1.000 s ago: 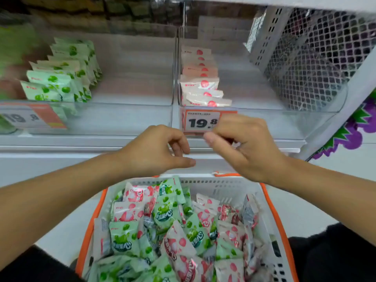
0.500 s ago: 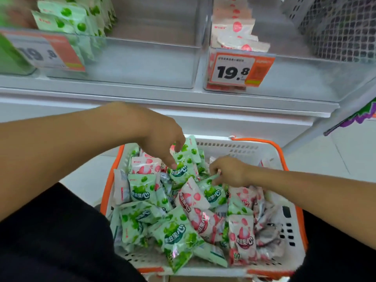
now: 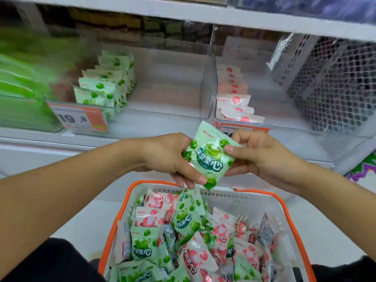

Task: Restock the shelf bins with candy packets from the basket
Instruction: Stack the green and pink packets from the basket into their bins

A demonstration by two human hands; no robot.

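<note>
Shelf bins are facing the person, the green-packet bin (image 3: 142, 78) lying far-left of the green packet (image 3: 210, 157), which both hands, left hand (image 3: 168, 157) and right hand (image 3: 258, 155), are pinching above the basket (image 3: 270, 202), its long axis tilting up-left toward that bin, left hand nearer.

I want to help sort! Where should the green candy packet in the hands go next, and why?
Probably up and left into the bin with the green packets. Both the left hand and the right hand hold a green packet above the basket, and its colour matches that row, not the pink packets in the bin to the right.
</note>
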